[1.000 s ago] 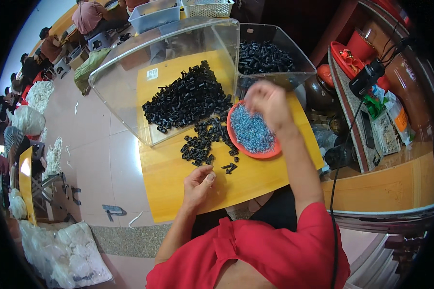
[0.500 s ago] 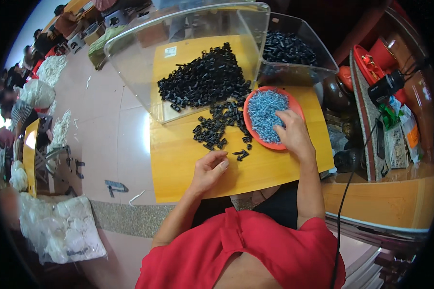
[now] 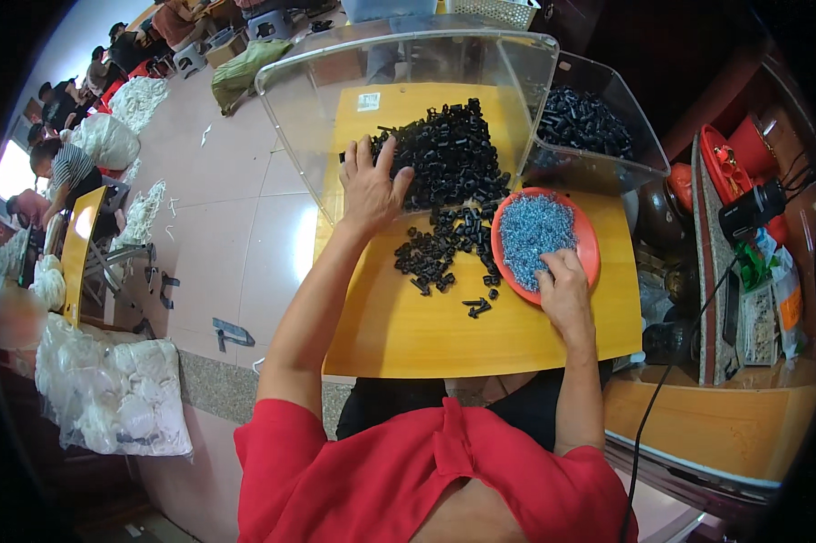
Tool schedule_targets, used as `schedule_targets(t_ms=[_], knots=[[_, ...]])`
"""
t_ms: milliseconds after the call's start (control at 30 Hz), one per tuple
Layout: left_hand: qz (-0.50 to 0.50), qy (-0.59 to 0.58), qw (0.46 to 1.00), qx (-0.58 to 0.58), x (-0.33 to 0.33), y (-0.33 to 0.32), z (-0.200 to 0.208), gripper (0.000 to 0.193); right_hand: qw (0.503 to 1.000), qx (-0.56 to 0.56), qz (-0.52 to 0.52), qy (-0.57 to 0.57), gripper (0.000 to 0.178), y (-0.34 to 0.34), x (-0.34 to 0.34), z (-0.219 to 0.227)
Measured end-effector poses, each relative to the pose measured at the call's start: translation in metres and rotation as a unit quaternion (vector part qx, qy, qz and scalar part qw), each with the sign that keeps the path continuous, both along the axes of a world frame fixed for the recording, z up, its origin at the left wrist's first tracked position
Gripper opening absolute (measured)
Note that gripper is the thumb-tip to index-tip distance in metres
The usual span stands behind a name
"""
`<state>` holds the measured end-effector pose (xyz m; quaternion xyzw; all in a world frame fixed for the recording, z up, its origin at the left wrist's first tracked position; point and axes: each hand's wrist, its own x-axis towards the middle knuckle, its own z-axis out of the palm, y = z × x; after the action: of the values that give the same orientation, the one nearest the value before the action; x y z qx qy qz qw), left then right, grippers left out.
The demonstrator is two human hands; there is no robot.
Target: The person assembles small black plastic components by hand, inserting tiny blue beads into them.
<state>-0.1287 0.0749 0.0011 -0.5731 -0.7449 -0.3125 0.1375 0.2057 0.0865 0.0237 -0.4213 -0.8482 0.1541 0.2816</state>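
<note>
My left hand [image 3: 372,192] reaches out with fingers spread at the left side of a heap of small black plastic parts [image 3: 453,149]. That heap lies in a large clear plastic bin [image 3: 408,41] at the table's far side, and some black parts [image 3: 426,258] spill out in front of it. My right hand [image 3: 568,291] is at the near edge of a red plate [image 3: 586,237] full of small silvery metal pieces [image 3: 536,237], perhaps screws. Its thumb and fingers are pinched together; whatever they hold is hidden. A few longer black pieces [image 3: 477,308] lie just in front of the plate.
A second clear bin [image 3: 639,163] with black parts stands behind the plate. The yellow table [image 3: 408,348] has its near edge at my lap. A black cable [image 3: 648,407] hangs at the right, by a shelf with a black camera-like device [image 3: 753,210]. Other people sit far left.
My left hand has moved from the table's near part forward to the black heap, its fingers spreading. My right hand has drawn back from the middle of the metal pieces to the plate's near edge.
</note>
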Motion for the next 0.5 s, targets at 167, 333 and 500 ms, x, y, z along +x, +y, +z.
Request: schedule_targets(t_ms=[167, 333, 500], knots=[[0.092, -0.022, 0.992, -0.086, -0.003, 0.022, -0.014, 0.056, 1.0, -0.011, -0.003, 0.001, 0.022, -0.002, 0.0, 0.002], [0.078, -0.039, 0.996, -0.024, 0.013, 0.009, -0.025, 0.046, 1.0, -0.003, 0.004, -0.01, 0.024, -0.002, -0.001, 0.003], [0.052, -0.042, 0.997, 0.034, 0.031, -0.004, -0.033, 0.035, 1.0, -0.013, -0.003, -0.018, 0.025, -0.005, -0.001, 0.004]])
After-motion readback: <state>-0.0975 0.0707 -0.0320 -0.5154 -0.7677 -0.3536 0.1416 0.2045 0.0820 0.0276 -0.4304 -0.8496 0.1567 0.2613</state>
